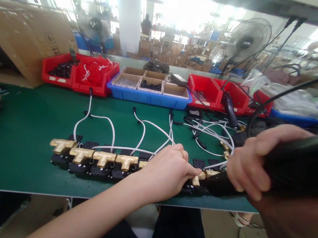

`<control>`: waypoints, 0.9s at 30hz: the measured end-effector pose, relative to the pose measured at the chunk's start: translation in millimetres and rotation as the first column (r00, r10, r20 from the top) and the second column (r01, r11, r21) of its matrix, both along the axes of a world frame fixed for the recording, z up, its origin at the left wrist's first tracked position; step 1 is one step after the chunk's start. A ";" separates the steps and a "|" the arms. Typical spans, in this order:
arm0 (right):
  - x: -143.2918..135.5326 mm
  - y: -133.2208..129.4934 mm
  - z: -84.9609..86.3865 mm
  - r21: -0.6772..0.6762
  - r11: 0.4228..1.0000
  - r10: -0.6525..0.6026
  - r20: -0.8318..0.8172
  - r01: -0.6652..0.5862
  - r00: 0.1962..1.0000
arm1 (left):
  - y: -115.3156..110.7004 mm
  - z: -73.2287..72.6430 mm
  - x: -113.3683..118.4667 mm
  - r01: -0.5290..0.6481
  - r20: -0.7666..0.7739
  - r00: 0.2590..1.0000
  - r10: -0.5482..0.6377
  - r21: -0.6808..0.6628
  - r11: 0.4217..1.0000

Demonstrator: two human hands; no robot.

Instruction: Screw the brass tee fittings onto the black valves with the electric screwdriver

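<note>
Four brass fittings [92, 157] sit in a row at left on the surface [13, 148]. The left hand [170, 172] steadies a fifth fitting [201, 176] while the right hand [255, 167] grips a black driver [309, 166] against it; loose white-wired parts [211, 134] beyond appear left to do.

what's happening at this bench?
A person works at a green bench mat. The left hand steadies a brass T-shaped fitting on a black base at the mat's near edge. The right hand grips a black powered driver pointed at that fitting. Four similar wired brass fittings sit in a row to the left.
</note>
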State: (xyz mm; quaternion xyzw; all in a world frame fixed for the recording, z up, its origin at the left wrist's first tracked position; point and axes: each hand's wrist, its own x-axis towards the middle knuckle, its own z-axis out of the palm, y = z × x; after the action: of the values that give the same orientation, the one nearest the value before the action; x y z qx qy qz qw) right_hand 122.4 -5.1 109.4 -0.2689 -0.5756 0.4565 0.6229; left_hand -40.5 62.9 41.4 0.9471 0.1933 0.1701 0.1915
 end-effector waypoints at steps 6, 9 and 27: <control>-11.8 -6.4 9.5 0.091 0.995 -0.029 0.017 0.027 0.999 | -4.6 0.7 1.8 -0.112 0.030 0.993 0.114 -0.080 0.991; -30.5 -3.7 7.9 0.069 0.994 -0.084 0.036 0.082 0.996 | -4.8 6.3 1.2 -0.179 -0.001 0.984 0.180 -0.133 0.975; -8.3 28.7 -2.8 0.017 0.877 0.477 0.075 -0.480 0.876 | 2.5 14.3 -3.8 -0.133 -0.021 0.991 0.132 -0.236 0.963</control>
State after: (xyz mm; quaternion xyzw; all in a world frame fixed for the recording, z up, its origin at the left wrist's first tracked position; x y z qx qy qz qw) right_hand 114.1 23.7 106.6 -0.1229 -0.6529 0.5767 0.4754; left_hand -44.3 65.4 55.7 0.9029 0.2754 0.1559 0.2909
